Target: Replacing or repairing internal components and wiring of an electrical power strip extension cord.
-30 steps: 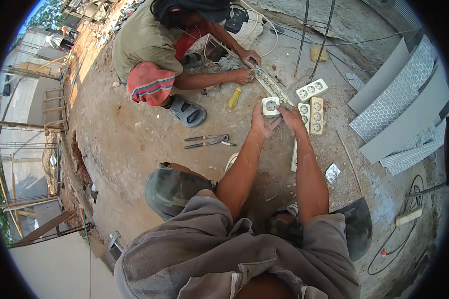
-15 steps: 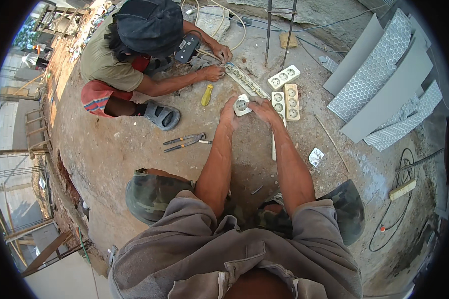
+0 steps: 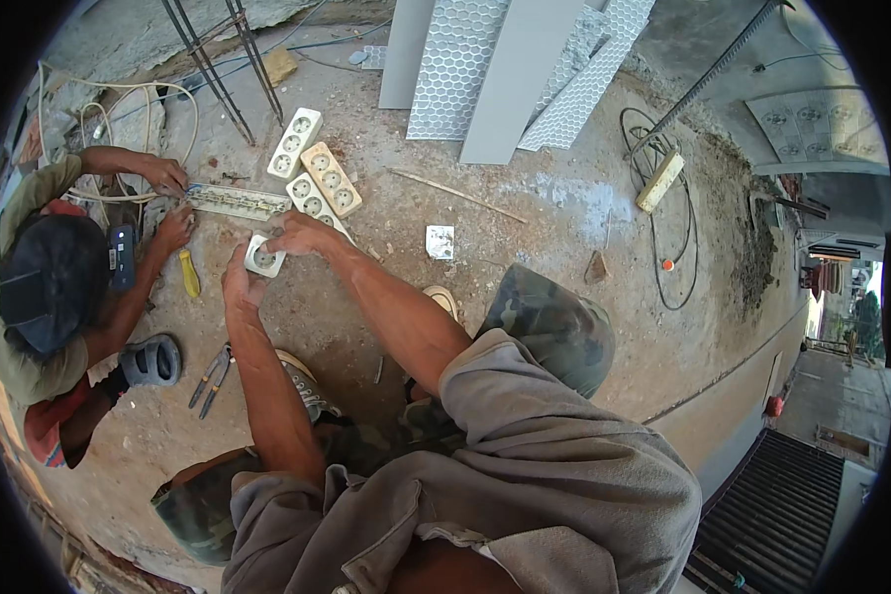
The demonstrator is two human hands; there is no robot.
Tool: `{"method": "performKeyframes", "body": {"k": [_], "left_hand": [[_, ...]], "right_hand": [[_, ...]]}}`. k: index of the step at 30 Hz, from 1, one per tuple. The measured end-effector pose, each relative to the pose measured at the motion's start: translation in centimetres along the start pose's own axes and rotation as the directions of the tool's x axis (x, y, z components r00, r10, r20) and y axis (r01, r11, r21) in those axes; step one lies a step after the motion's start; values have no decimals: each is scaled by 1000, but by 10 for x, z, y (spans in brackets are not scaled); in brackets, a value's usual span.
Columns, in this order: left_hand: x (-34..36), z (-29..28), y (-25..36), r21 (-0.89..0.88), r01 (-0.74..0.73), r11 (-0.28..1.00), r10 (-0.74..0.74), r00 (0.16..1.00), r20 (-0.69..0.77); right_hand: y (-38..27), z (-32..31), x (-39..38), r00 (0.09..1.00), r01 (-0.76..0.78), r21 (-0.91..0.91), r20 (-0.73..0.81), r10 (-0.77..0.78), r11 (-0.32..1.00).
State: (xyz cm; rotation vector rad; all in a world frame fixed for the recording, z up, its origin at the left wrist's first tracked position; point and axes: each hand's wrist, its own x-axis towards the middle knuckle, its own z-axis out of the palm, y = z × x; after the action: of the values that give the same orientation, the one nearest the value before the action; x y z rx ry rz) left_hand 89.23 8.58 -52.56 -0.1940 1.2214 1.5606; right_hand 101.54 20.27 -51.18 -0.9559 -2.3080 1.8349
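Observation:
A small white single power socket (image 3: pixel 264 259) is held between both of my hands. My left hand (image 3: pixel 240 279) grips it from its left and near side, with the fingers partly hidden. On the upper right edge, the fingers and thumb of my right hand (image 3: pixel 302 236) close on the same socket. Just beyond lie a white multi-socket strip (image 3: pixel 295 142), a cream one (image 3: pixel 333 180) and another white strip (image 3: pixel 310 197), partly covered by my right hand. An opened strip (image 3: pixel 236 202) showing its inner contacts reaches from the co-worker's hands (image 3: pixel 171 203) toward mine.
On the left a co-worker in a dark cap crouches. A yellow-handled tool (image 3: pixel 189 274) and pliers (image 3: pixel 211 379) lie near my left arm. Grey tile pieces (image 3: pixel 520 89) lean at the back. A thin stick (image 3: pixel 455 194) and a corded socket strip (image 3: pixel 660 181) are to the right.
The view has swung to the right, so everything appears shifted left and turned. My hands still hold the socket; the co-worker's hands remain at the opened strip.

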Motion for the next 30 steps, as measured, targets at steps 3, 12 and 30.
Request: {"method": "performKeyframes", "body": {"k": [3, 12, 30], "left_hand": [[9, -17, -5, 57, 17, 998, -11, 995, -96], [26, -14, -24, 7, 9, 1000, -8, 975, -224], [-7, -35, 1, -21, -93, 995, 79, 925, -372]], "right_hand": [[-6, -11, -6, 989, -87, -8, 123, 87, 996], [8, -5, -3, 983, -160, -71, 75, 165, 985], [-26, 31, 14, 964, -178, 153, 225, 141, 972]]}}
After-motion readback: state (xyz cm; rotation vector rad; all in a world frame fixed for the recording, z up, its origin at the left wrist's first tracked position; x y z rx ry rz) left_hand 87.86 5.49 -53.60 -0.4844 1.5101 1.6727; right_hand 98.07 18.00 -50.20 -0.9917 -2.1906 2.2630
